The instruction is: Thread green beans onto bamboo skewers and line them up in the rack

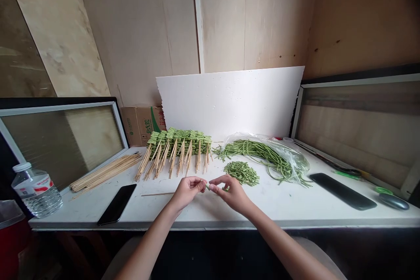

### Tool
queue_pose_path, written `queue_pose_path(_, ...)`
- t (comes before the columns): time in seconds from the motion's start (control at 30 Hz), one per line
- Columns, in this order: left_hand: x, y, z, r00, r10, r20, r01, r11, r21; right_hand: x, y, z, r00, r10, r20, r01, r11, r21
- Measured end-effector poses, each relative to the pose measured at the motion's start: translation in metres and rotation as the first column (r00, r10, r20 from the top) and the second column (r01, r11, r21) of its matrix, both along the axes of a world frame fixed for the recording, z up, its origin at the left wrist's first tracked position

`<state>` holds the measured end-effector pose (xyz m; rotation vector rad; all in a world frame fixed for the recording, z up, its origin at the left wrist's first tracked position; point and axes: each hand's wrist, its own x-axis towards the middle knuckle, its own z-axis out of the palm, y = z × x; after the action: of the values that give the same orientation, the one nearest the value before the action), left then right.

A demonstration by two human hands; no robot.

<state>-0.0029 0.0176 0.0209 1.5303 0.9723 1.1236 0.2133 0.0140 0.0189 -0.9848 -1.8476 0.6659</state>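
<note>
My left hand point(188, 190) and my right hand point(231, 191) meet above the front of the table, fingertips pinched close together. Between them shows a small green bean piece point(207, 187), touched by the fingers of both. A thin bamboo skewer point(157, 194) runs leftward from behind my left hand; whether it lies on the table or is held, I cannot tell. Just beyond my right hand is a pile of cut green bean pieces point(242, 173). Behind my left hand, skewered green beans point(180, 140) are stacked in rows, sticks pointing towards me.
Long green beans point(262, 153) lie partly in a clear plastic bag point(300, 164). Loose bamboo skewers point(105, 173), a phone point(117, 204) and a water bottle point(37, 192) are on the left. A dark flat device point(343, 190) and a computer mouse point(393, 201) sit on the right. A white board point(232, 103) stands behind.
</note>
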Motion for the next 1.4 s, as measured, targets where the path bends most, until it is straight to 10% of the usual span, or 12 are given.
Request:
queue_pose_path(0.37, -0.02, -0.003, 0.02, 0.942, 0.046, -0.334, 0.003, 0.989, 0.145, -0.005, 0.003, -0.008, 0.848, 0.09, -0.523, -0.35, 0.836, -0.422)
queue_pose_path(0.6, -0.124, 0.022, 0.006, 0.413, 0.33, -0.849, -0.304, 0.929, 0.212, -0.001, -0.005, 0.007, 0.655, 0.035, -0.755, -0.547, 0.711, -0.442)
queue_pose_path(1.07, -0.143, 0.033, -0.017, 0.541, 0.231, -0.809, -0.231, 0.965, 0.122, 0.0, -0.003, 0.007, 0.653, -0.045, -0.756, -0.507, 0.715, -0.481)
queue_pose_path(1.4, -0.152, 0.036, 0.008, 0.66, 0.345, -0.668, -0.22, 0.938, 0.267, 0.008, -0.001, 0.018, 0.719, -0.059, -0.692, -0.361, 0.82, -0.444)
